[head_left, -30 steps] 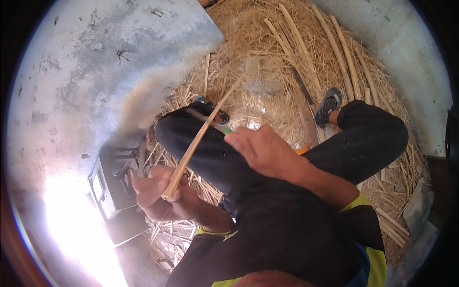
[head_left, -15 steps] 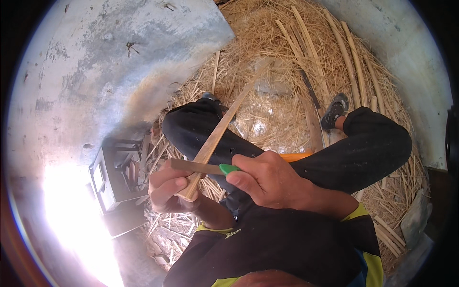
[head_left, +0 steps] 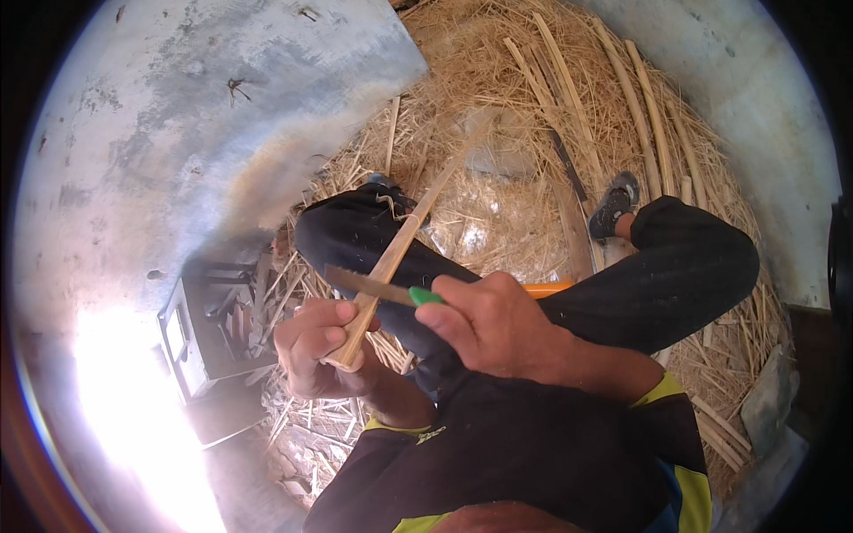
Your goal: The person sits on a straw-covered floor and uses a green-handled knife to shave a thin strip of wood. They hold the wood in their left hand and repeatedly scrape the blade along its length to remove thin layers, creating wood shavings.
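A long, flat strip of split bamboo or wood (head_left: pixel 391 257) slants from my lap up past my left knee. My left hand (head_left: pixel 313 346) is closed round its near end, thumb on top. In my right fist (head_left: pixel 499 327) sits a knife (head_left: pixel 369 286) with a green handle, its broad, dull blade pointing left. The blade lies across the strip, just beyond my left fingers. A thin curled shaving (head_left: pixel 396 211) hangs at the strip's edge farther up. Most of the knife's handle is hidden inside my right hand.
My legs are folded on a floor strewn with shavings (head_left: pixel 480 53). Long strips (head_left: pixel 641 115) lie along the far right wall, with a stone (head_left: pixel 499 147) ahead. An orange bar (head_left: pixel 546 290) shows beside my right thigh. A dark box-like frame (head_left: pixel 209 333) stands left.
The knife blade has moved slightly away from me along the strip, and its tip has tilted up. A curled shaving now shows on the strip. My left hand keeps its grip.
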Demonstrator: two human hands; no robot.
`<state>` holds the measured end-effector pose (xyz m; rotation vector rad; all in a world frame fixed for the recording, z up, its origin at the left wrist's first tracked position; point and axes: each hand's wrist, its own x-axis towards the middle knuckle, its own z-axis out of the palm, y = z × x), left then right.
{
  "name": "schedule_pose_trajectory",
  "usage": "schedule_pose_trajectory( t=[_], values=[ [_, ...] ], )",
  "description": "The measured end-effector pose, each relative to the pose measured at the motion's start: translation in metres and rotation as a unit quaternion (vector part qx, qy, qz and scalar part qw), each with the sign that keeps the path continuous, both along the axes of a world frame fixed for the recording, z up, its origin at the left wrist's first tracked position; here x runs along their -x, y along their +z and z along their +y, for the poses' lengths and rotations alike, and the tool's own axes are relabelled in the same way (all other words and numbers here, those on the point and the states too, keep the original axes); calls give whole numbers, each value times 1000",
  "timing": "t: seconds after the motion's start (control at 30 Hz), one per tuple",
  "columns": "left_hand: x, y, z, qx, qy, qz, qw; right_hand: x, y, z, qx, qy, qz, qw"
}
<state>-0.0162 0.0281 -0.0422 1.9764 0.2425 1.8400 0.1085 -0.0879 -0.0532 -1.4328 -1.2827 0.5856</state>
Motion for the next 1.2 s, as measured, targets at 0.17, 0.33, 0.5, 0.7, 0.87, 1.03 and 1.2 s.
schedule_pose_trajectory(
  t=[0.17, 0.33, 0.5, 0.7, 0.87, 1.03, 1.2],
  values=[
    [4, 2, 5, 21, 29, -3, 999, -12, -42, 26, 23, -96, -65, 993],
    [5, -3, 2, 15, 11, -4, 1000, -8, -23, 22, 16, -79, -46, 996],
    [13, -2, 7, 27, 84, 10, 996, -3, -22, 33, 28, -90, -111, 989],
    [22, -2, 6, 32, 82, 23, 996, 7, -39, 45, -27, -141, -163, 976],
    [19, 3, 10, 47, 26, -4, 999, -3, -78, 45, 11, -240, -206, 949],
    [14, 11, 17, 47, 59, -3, 997, -14, -71, 48, 78, -253, -209, 941],
    [15, 7, 8, 60, 24, 1, 998, -2, -45, 17, 74, -167, -131, 974]
  ],
)
